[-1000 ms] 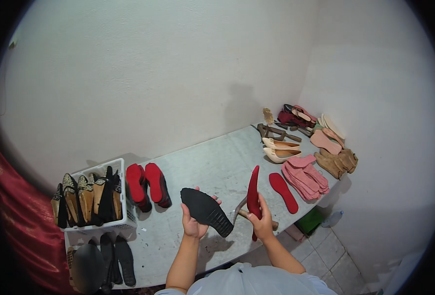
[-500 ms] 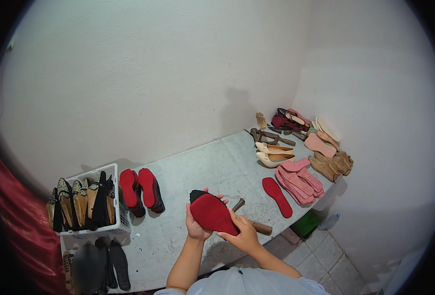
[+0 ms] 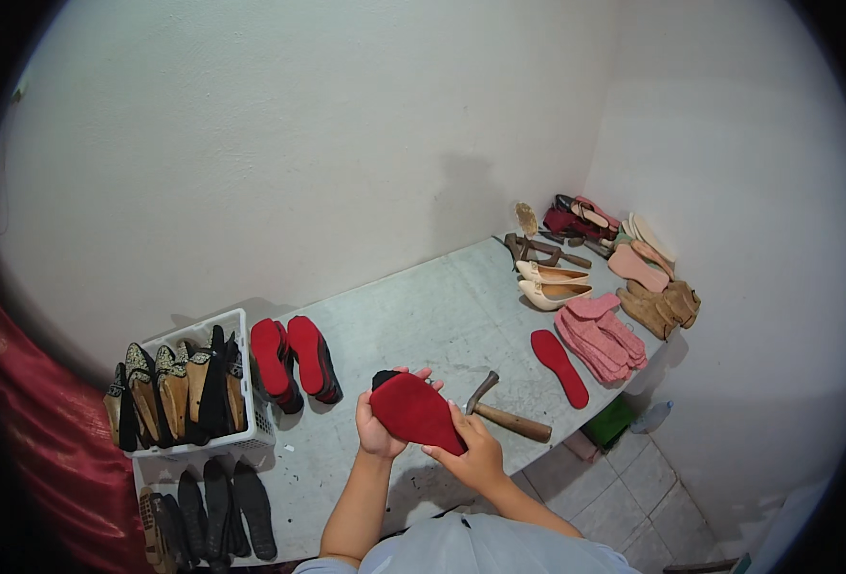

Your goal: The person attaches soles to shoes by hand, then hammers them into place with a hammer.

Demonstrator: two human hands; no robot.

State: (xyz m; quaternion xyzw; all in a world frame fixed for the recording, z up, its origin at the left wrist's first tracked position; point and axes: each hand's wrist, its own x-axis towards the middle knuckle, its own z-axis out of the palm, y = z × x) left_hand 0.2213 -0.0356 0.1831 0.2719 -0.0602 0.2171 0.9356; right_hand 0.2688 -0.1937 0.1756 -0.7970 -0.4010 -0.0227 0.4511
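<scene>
Between both hands, above the near side of the table, is a red insole (image 3: 413, 413) with a black part peeking out at its far left end. My left hand (image 3: 378, 430) cups its left side, with fingertips showing beyond the far edge. At the narrower near right end, my right hand (image 3: 469, 452) grips it between thumb and fingers. A hammer (image 3: 511, 421) with a wooden handle lies just right of my right hand. Farther right rests a single red insole (image 3: 560, 369) beside a pile of pink insoles (image 3: 600, 340).
Two stacks of red-topped black insoles (image 3: 310, 352) stand beside a white basket (image 3: 260, 421) of decorated shoes at left. Black soles (image 3: 253, 512) lie in front. Cream pumps (image 3: 549, 293), brown shoe pieces (image 3: 654, 311) and tools (image 3: 549, 253) occupy the far right of the table (image 3: 413, 306).
My view has turned slightly, so the table's contents appear farther right. The hammer now shows more fully beside my right hand. Both hands keep their hold on the red insole.
</scene>
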